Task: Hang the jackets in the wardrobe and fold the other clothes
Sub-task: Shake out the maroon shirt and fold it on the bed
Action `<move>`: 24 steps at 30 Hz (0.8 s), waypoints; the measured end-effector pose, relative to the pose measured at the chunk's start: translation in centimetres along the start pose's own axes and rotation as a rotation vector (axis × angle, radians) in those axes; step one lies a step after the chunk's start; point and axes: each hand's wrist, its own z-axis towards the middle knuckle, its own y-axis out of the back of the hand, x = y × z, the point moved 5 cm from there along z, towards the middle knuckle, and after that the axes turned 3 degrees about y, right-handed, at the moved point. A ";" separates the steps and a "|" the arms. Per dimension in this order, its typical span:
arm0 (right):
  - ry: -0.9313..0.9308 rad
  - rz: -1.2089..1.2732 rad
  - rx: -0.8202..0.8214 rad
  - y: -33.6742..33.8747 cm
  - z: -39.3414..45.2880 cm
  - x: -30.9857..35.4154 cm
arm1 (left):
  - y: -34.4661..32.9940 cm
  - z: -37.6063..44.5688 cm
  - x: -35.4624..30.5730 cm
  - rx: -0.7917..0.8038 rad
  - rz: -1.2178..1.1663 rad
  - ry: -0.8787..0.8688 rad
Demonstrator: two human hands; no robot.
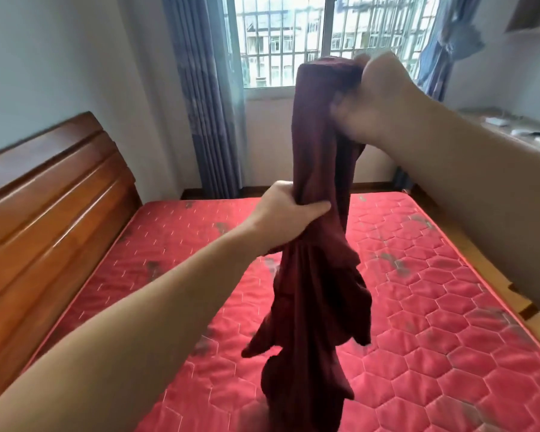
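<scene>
Two hands hold one dark red garment (315,213) up above the red quilted mattress (434,307), which you can take as your landmark. Your right hand (378,101) is raised high over the mattress's far end, fingers curled tight around the bunched top of the cloth. Your left hand (289,210) grips the same cloth lower down, thumb wrapped across the gathered middle. Below that grip the garment hangs loose in folds, and its lowest part drops out of view at the bottom, so you cannot tell whether it touches the mattress. The mattress surface lies bare on both sides of the hanging cloth. Along its left edge runs the wooden headboard (50,207); past its far edge stand the blue curtain (206,98) and the barred window (293,35). Off its right edge a strip of wooden floor (480,263) shows, with a shelf (512,129) further beyond.
</scene>
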 end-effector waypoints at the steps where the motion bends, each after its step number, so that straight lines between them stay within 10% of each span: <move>1: 0.047 -0.163 0.036 0.9 -0.1 -0.1 | 0.3 0.5 0.0 -0.053 -0.140 0.050; 5: 0.097 -0.988 0.308 8.3 -3.7 -7.4 | 2.1 3.7 -2.3 -0.076 -0.696 0.142; 10: -0.249 -1.431 0.280 17.5 -7.3 -18.8 | 6.5 3.0 -3.8 -0.305 -0.618 0.146; 12: -0.247 -1.299 0.124 18.0 -6.6 -18.1 | 7.2 3.1 -2.5 -0.201 -0.966 0.458; 14: -0.281 -1.108 0.083 16.3 -5.7 -16.5 | 7.0 2.9 -2.7 -0.090 -0.445 0.181; 21: -0.279 -0.313 -0.122 7.5 -1.6 -9.3 | 3.0 -1.9 6.2 0.273 0.087 0.278; 24: -0.272 -0.022 -0.091 5.9 -0.4 -7.9 | 2.0 -2.4 7.0 0.145 0.149 0.066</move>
